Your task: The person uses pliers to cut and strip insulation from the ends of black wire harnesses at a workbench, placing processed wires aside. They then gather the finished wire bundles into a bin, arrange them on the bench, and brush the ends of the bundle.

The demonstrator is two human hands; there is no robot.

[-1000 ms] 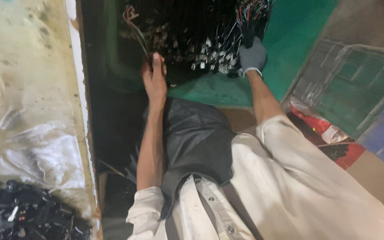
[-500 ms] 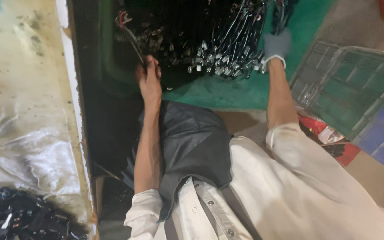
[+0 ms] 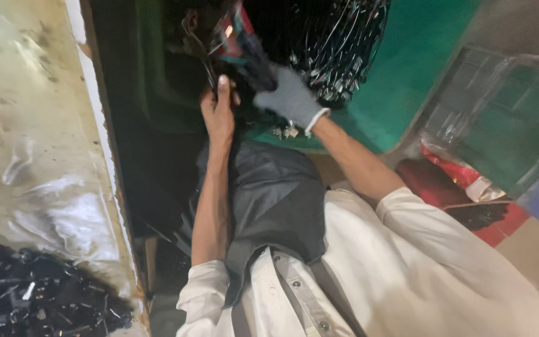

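Reaching forward over the lap, both hands met at the near edge of a heap of black wires (image 3: 338,43) with small pale connectors, piled in a green tub (image 3: 407,93). The bare left hand (image 3: 218,112) was closed narrowly on a thin strand of wire (image 3: 204,53) that ran up and away from the person, its long axis roughly upright in the head view. The right hand (image 3: 285,97), in a grey knit glove, gripped a blurred bundle with red and dark parts (image 3: 241,34); how tightly it closed could not be told. A pale table edge (image 3: 95,125) under glossy, wrinkled plastic sheet hemmed the left side, leaving a dark narrow gap. A clear ribbed crate (image 3: 500,118) crowded the right, with red packaging (image 3: 444,181) below it.
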